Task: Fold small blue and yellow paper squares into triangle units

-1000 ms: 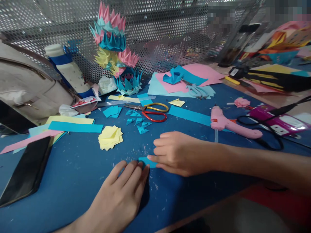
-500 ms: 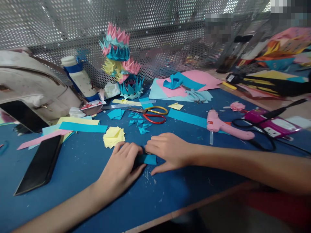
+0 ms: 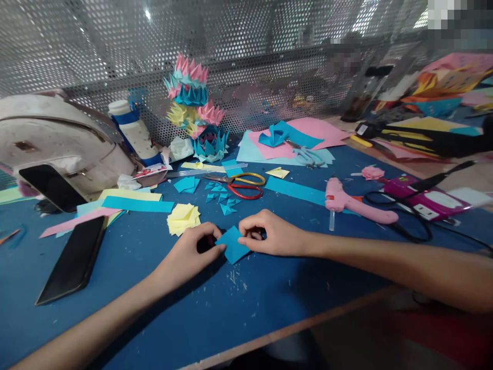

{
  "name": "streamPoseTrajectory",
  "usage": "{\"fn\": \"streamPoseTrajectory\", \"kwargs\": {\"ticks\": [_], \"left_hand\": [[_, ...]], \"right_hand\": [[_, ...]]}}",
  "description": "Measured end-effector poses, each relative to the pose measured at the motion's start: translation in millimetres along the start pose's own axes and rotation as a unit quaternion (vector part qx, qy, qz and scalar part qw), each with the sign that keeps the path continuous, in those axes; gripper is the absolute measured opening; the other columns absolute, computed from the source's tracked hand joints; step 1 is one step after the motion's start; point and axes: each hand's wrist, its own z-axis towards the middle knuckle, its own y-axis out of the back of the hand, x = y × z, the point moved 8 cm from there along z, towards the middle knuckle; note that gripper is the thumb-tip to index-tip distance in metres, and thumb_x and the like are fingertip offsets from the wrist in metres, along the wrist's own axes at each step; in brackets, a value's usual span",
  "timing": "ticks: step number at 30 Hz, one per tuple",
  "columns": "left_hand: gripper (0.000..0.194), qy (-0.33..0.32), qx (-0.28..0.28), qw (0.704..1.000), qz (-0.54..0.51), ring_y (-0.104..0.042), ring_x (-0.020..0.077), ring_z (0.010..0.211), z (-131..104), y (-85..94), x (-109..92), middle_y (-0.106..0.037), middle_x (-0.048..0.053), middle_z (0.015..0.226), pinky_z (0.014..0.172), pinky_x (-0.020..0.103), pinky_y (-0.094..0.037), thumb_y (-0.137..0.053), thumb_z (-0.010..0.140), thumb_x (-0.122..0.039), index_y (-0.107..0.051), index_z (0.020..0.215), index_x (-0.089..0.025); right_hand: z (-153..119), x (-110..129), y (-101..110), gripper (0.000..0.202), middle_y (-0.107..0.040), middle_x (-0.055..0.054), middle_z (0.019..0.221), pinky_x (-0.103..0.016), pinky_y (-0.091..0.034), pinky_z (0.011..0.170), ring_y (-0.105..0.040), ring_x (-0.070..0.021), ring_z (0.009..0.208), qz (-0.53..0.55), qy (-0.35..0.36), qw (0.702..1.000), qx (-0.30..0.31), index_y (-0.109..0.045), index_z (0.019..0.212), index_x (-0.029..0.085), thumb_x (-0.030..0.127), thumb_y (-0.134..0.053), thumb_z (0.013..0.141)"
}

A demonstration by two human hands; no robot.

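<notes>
A small square of blue paper is held between my two hands, turned so one corner points toward me. My left hand pinches its left corner between thumb and fingers. On the opposite side my right hand grips the right corner with thumb and forefinger. Just beyond my left hand lies a pile of yellow paper squares. Several small folded blue paper triangles lie past the square, beside scissors with one yellow and one red handle.
A pink glue gun with its cord lies to the right, over a blue strip. At left are a phone, paper strips and a white backpack. Behind stand a bottle and a folded-paper tower.
The blue paper, earlier mostly covered and flat under both hands, now shows as a square turned on its corner. My fingers have moved to pinch its two sides.
</notes>
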Motion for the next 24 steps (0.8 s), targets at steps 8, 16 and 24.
{"fn": "streamPoseTrajectory", "kwargs": {"ticks": [8, 16, 24], "left_hand": [[0.009, -0.009, -0.053, 0.997, 0.050, -0.055, 0.0165, 0.066, -3.0, 3.4, -2.9, -0.060, -0.002, 0.068, 0.067, 0.030, -0.042, -0.057, 0.090, -0.024, -0.060, 0.083, -0.020], [0.014, -0.110, -0.067, 0.983, 0.131, -0.062, 0.0178, 0.089, -7.7, 7.4, -18.7, -0.071, -0.001, 0.095, 0.084, 0.036, -0.034, -0.056, 0.096, -0.014, -0.065, 0.090, -0.022], [0.032, -0.275, -0.073, 0.930, 0.234, -0.062, 0.0220, 0.108, -40.1, -4.1, -36.0, -0.072, 0.006, 0.120, 0.097, 0.040, -0.031, -0.035, 0.108, -0.017, -0.063, 0.124, -0.017]], "right_hand": [[-0.3, 1.3, -2.1, 0.022, -0.052, 0.002, 0.072, -0.029, -0.033, 0.071, -0.045, -0.0137, 0.073, -0.206, 0.027, 0.978, -0.013, -0.052, 0.071, 0.017, 0.029, -0.063, 0.087], [-3.7, 9.6, -0.8, 0.012, -0.069, -0.004, 0.097, -0.030, -0.042, 0.081, -0.056, -0.0166, 0.092, -0.196, 0.147, 0.969, 0.022, -0.066, 0.099, 0.017, 0.021, -0.054, 0.098], [-19.1, 21.9, -9.3, 0.028, -0.071, -0.005, 0.120, -0.032, -0.041, 0.078, -0.058, -0.0164, 0.110, -0.329, 0.321, 0.885, 0.069, -0.065, 0.120, 0.018, 0.025, -0.042, 0.105]]}}
